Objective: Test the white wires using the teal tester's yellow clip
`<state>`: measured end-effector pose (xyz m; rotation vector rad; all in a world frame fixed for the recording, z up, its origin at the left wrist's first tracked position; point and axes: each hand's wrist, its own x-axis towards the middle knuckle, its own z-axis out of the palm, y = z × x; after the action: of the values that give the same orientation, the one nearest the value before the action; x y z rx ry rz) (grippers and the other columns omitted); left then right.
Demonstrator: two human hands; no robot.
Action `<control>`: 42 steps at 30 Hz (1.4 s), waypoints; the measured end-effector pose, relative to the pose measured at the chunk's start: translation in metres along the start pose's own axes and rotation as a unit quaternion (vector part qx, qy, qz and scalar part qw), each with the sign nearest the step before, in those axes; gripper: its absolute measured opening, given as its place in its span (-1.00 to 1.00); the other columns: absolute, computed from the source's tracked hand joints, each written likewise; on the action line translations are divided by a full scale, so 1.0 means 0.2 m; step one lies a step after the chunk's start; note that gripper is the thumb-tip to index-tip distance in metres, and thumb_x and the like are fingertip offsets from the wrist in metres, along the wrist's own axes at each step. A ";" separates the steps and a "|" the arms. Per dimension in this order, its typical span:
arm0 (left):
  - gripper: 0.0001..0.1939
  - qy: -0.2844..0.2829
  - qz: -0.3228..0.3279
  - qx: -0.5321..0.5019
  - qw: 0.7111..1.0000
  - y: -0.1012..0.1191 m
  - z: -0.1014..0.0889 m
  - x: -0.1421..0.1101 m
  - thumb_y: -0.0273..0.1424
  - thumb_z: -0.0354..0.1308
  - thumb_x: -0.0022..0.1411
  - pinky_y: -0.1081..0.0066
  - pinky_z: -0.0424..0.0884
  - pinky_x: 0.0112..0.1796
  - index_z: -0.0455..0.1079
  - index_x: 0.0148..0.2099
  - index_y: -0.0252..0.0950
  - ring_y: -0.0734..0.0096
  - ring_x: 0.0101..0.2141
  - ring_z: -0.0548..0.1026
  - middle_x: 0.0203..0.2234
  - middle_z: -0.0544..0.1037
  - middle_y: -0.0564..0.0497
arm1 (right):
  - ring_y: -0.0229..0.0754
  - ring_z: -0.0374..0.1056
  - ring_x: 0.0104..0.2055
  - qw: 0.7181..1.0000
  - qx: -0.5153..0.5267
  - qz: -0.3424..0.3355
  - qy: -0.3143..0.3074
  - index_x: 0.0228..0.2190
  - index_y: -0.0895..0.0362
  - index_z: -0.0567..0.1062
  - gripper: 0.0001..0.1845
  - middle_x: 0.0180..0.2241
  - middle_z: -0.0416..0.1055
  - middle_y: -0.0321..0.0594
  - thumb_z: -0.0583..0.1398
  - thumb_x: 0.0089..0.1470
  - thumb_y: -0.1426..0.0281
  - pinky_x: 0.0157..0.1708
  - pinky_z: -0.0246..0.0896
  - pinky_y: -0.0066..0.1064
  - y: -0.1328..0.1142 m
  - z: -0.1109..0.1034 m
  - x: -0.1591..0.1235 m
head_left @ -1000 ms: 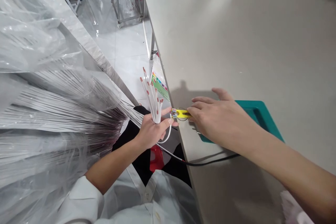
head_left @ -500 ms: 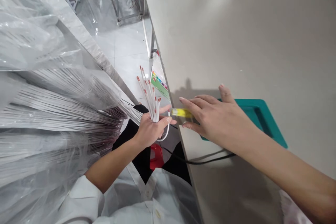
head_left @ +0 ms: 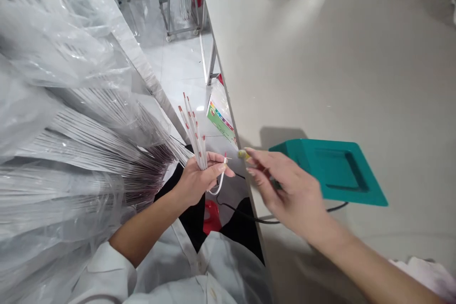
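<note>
My left hand (head_left: 199, 178) is closed around a bunch of thin white cables (head_left: 194, 133) whose ends show orange-red cores. One cable (head_left: 221, 178) is bent up in a loop, its end by the thumb and fingertips, with a red tip and a fine bare strand pointing right. Just right of that end, my right hand (head_left: 285, 180) has its fingers curled round a small tool with a yellowish tip (head_left: 243, 154); most of it is hidden. Behind the right hand, a teal device (head_left: 342, 171) with a recessed tray rests on the table, partly covered.
Long white cables (head_left: 89, 128) under clear plastic film lie to the left. The pale table (head_left: 320, 66) fills the right, with a black cord (head_left: 263, 221) over its near edge. A labelled bag (head_left: 221, 114) and a red object (head_left: 213, 218) are below. A wheeled metal rack (head_left: 178, 31) stands behind.
My right hand's fingers have curled in, and the yellow piece between them shows less. A small gap now separates it from the cable end, where a fine strand shows. The view has shifted.
</note>
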<state>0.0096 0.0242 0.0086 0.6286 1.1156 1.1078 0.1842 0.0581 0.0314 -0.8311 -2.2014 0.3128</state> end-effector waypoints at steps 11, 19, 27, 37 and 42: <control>-0.72 -0.133 -0.030 -0.047 0.990 -0.02 -0.08 -0.04 -0.26 0.26 0.01 0.55 -0.10 -0.69 0.35 -0.34 -0.38 0.73 -0.73 0.10 -0.64 0.44 0.05 | -0.25 0.40 -0.30 0.940 0.321 0.119 0.002 -0.27 -0.10 0.58 -0.73 -0.33 0.47 -0.25 0.26 -0.03 0.47 -0.31 0.37 -0.40 -0.01 0.18 -0.01; -0.72 -0.150 -0.059 0.001 0.987 -0.03 -0.12 -0.05 -0.26 0.28 -0.01 0.56 -0.04 -0.69 0.38 -0.36 -0.39 0.72 -0.74 0.12 -0.66 0.45 0.07 | -0.22 0.33 -0.33 0.806 0.508 0.297 -0.062 -0.55 -0.02 0.60 -0.89 -0.57 0.40 -0.24 0.29 -0.06 0.27 -0.49 0.29 -0.48 -0.02 0.20 -0.03; -0.67 -0.136 -0.058 0.082 0.986 -0.02 -0.12 -0.04 -0.26 0.24 0.04 0.55 0.09 -0.71 0.45 -0.20 -0.41 0.70 -0.73 0.27 -0.28 0.59 -0.20 | -0.40 0.15 -0.67 0.818 0.512 0.263 -0.002 -0.31 -0.07 0.59 -0.81 -0.40 0.49 -0.26 0.28 -0.04 0.22 -0.66 0.15 -0.43 0.01 0.06 0.02; -0.76 -0.160 -0.033 0.219 0.962 -0.02 -0.02 -0.03 -0.31 0.24 0.01 0.55 0.15 -0.67 0.40 -0.57 -0.36 0.62 -0.74 0.22 -0.82 0.28 0.15 | -0.25 0.35 -0.46 0.944 0.257 0.192 -0.074 -0.47 0.09 0.52 -0.91 -0.50 0.44 -0.24 0.21 0.02 0.42 -0.46 0.27 -0.39 -0.07 0.15 0.00; -0.67 -0.143 -0.013 0.145 0.979 -0.03 -0.04 -0.02 -0.17 0.22 0.04 0.54 0.18 -0.65 0.42 -0.49 -0.38 0.64 -0.71 0.28 -0.62 0.47 0.03 | -0.26 0.27 -0.51 0.935 0.271 0.222 -0.054 -0.55 0.11 0.44 -0.82 -0.62 0.35 -0.29 0.16 0.07 0.40 -0.46 0.20 -0.39 -0.05 0.16 -0.01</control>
<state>0.0042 0.0181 0.0019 0.9676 1.0365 0.8070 0.1575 0.0497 0.0137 -0.9937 -1.8495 1.1519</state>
